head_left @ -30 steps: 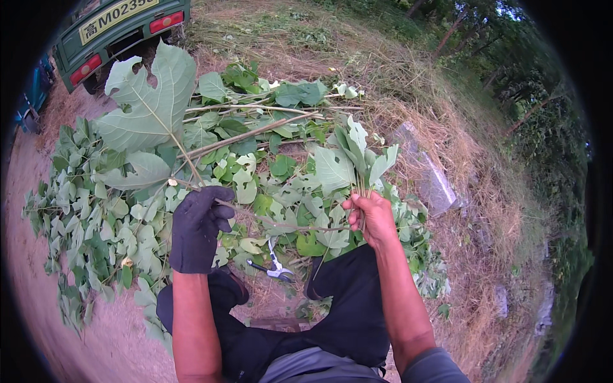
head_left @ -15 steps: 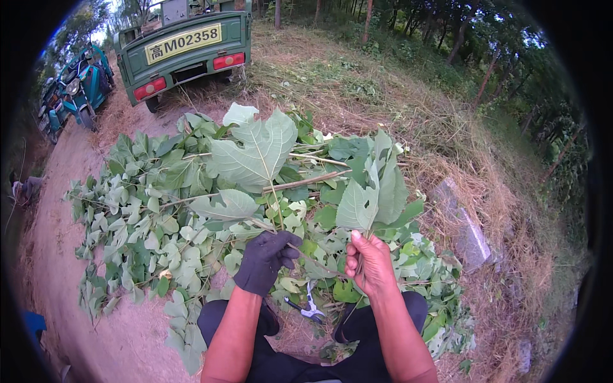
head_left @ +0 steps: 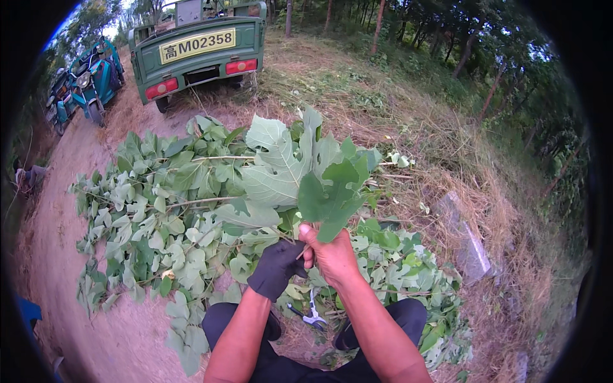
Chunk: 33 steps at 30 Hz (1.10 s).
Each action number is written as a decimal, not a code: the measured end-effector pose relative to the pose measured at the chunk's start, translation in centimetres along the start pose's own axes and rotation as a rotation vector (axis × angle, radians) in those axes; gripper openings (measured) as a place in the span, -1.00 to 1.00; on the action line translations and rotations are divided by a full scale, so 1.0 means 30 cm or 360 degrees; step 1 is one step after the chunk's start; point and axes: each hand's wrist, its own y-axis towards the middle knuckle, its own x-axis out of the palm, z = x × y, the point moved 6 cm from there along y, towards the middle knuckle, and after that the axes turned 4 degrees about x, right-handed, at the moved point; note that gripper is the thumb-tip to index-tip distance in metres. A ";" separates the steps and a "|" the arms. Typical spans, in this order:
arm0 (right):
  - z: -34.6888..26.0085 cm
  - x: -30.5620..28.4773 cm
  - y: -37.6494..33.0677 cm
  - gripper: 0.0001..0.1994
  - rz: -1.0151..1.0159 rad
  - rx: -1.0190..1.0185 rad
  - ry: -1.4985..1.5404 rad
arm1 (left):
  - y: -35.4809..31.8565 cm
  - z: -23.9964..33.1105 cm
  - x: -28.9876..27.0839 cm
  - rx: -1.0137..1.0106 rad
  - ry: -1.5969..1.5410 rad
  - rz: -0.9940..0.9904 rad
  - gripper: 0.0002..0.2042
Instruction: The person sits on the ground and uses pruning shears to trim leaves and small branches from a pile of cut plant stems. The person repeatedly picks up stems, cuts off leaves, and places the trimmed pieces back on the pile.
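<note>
My left hand point(head_left: 276, 269), in a dark glove, is closed round thin leaf stems. My bare right hand point(head_left: 333, 256) is closed beside it, almost touching, with the stems of broad lobed leaves in its grip. Pale leaf undersides point(head_left: 276, 169) fan out above both hands, and a darker green leaf point(head_left: 332, 196) hangs over my right fingers. Between my knees, pruning shears point(head_left: 313, 318) with light metal jaws and dark handles lie on the ground, their jaws apart. A wide heap of cut leafy branches point(head_left: 140, 217) spreads before me.
A green cargo vehicle point(head_left: 198, 54) stands at the far left, with blue-green three-wheelers point(head_left: 89, 83) beyond it. To the right, a grey stone block point(head_left: 469, 246) lies in dry grass point(head_left: 440, 153). Trees point(head_left: 469, 45) line the far right. A dirt track point(head_left: 60, 217) runs along the left.
My right hand has moved left with its leaves, up against my left hand. The two bunches of leaves now overlap. My left hand has shifted slightly right.
</note>
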 end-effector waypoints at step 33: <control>0.017 -0.021 -0.002 -0.66 0.0082 0.0075 -0.0058 | -0.020 0.021 -0.047 -0.0044 0.0667 0.0205 -0.73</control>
